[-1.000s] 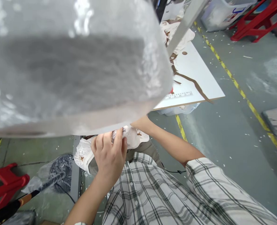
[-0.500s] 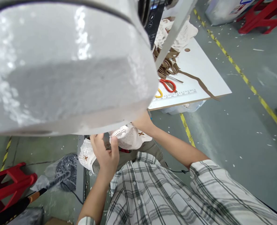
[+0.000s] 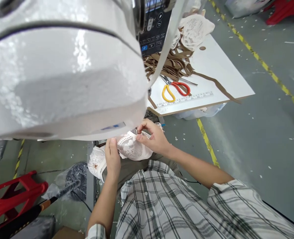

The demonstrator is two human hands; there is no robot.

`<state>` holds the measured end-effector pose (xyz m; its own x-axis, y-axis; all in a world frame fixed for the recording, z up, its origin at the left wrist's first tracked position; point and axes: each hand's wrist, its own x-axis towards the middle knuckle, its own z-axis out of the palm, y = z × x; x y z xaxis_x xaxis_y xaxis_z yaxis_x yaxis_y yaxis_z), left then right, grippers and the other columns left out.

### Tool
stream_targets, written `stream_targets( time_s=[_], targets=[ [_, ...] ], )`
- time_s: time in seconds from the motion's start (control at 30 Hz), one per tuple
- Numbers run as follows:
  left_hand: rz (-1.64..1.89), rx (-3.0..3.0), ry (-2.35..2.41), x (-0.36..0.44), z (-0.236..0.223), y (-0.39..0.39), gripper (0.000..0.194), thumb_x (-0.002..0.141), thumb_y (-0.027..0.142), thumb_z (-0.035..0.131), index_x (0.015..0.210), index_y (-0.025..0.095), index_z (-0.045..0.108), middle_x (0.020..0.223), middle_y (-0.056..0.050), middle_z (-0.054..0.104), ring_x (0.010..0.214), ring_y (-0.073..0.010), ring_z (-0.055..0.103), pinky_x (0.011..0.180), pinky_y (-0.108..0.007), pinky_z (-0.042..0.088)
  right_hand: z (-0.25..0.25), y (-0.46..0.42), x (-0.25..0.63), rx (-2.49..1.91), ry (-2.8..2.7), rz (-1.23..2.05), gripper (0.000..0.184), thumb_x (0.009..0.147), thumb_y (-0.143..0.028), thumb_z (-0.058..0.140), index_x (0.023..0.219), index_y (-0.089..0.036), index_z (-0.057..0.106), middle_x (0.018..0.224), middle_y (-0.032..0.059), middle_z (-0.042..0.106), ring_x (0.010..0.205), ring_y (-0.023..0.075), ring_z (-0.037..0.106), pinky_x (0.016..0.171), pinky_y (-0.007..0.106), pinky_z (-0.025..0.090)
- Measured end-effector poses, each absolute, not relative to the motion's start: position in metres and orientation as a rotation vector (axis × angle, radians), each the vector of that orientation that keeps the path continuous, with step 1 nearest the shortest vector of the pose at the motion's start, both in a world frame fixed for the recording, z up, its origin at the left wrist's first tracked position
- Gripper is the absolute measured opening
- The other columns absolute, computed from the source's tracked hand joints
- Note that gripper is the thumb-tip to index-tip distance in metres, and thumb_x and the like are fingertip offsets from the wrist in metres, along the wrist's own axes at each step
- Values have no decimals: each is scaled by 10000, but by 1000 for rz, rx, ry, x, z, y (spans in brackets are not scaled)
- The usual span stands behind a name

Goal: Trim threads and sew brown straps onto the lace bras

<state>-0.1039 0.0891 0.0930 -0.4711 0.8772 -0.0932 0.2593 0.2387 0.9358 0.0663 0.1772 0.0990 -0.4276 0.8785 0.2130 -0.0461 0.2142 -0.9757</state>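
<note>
A piece of white lace fabric [image 3: 133,150] lies in my lap, just under the edge of a big white sewing machine [image 3: 62,76]. My left hand [image 3: 112,158] pinches the fabric's left side with closed fingers. My right hand [image 3: 153,136] grips its upper right edge close to the machine, fingers pressed together. More white fabric [image 3: 96,162] hangs down to the left of my left hand.
A white table [image 3: 216,71] holds red and yellow scissors [image 3: 175,89], brown strips [image 3: 171,64], lace pieces [image 3: 195,30] and a printed ruler. A control panel [image 3: 153,31] sits on the machine. A red stool [image 3: 15,196] and a bagged dark bundle [image 3: 71,179] stand on the floor at left.
The view has tilted up, revealing the scissors and control panel. My right hand has come out from behind the machine and now shows gripping the fabric; my left hand shifted slightly lower.
</note>
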Motion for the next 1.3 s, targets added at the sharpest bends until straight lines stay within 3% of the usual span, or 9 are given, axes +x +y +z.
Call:
stream_targets(
  time_s=[0.2, 0.43, 0.7, 0.8, 0.87, 0.97, 1.03, 1.17, 1.3],
  targets=[
    [1278, 907, 1872, -100, 106, 91, 470, 974, 587, 411, 921, 174, 631, 807, -24, 603, 748, -153, 547, 678, -258, 469, 98, 176, 67, -824, -1671, 1311, 281, 885, -469, 679, 925, -222, 550, 891, 27, 594, 839, 176, 566, 783, 317, 442],
    [1366, 989, 1907, -101, 104, 91, 442, 981, 510, 457, 658, 211, 410, 640, 35, 387, 606, -122, 350, 572, -247, 327, 107, 163, 63, -961, -1684, 1310, 395, 800, -459, 775, 994, -222, 526, 946, 23, 581, 850, 167, 560, 760, 299, 432],
    [1163, 1389, 1707, -93, 116, 57, 410, 988, 382, 513, 634, 181, 562, 603, 10, 517, 594, -128, 456, 586, -261, 353, 112, 146, 87, -1016, -1399, 1805, 353, 847, -485, 705, 1039, -196, 640, 684, -58, 399, 584, 91, 375, 551, 233, 330],
    [1040, 1363, 1593, -86, 115, 52, 359, 968, 402, 558, 699, 183, 654, 666, -12, 619, 653, -149, 547, 642, -270, 410, 113, 145, 106, -1025, -1476, 1847, 317, 829, -450, 723, 991, -178, 714, 693, -34, 483, 609, 98, 412, 572, 238, 333],
    [981, 1237, 1538, -81, 114, 55, 289, 930, 445, 619, 879, 189, 742, 848, -50, 725, 820, -192, 643, 765, -293, 472, 113, 142, 117, -1044, -1552, 1815, 304, 832, -441, 722, 974, -174, 745, 758, -2, 571, 657, 110, 464, 603, 243, 357],
    [1037, 892, 1355, -69, 116, 65, 462, 867, 552, 667, 1135, 183, 738, 1124, -114, 743, 1115, -265, 657, 974, -366, 480, 112, 134, 127, -1073, -1675, 1699, 267, 841, -414, 719, 940, -170, 760, 746, 1, 590, 651, 110, 473, 601, 237, 357],
    [1104, 677, 1202, -61, 121, 70, 497, 836, 564, 694, 1148, 179, 728, 1116, -115, 742, 1152, -263, 650, 1010, -376, 474, 111, 127, 131, -1074, -1816, 1534, 215, 858, -376, 708, 900, -171, 755, 692, -16, 554, 621, 99, 452, 592, 228, 337],
    [1330, 484, 1037, -48, 133, 64, 246, 870, 448, 709, 898, 204, 704, 676, 13, 631, 842, -162, 668, 920, -325, 506, 103, 117, 139, -1021, -2082, 884, 151, 920, -263, 637, 814, -168, 686, 683, -17, 556, 619, 89, 462, 592, 216, 310],
    [1534, 643, 1035, -40, 132, 40, 357, 923, 428, 658, 675, 191, 557, 471, 71, 365, 577, -114, 525, 754, -277, 492, 97, 113, 144, -827, -2054, 391, 244, 955, -175, 553, 714, -185, 591, 670, -8, 589, 612, 97, 495, 582, 219, 340]
  ],
)
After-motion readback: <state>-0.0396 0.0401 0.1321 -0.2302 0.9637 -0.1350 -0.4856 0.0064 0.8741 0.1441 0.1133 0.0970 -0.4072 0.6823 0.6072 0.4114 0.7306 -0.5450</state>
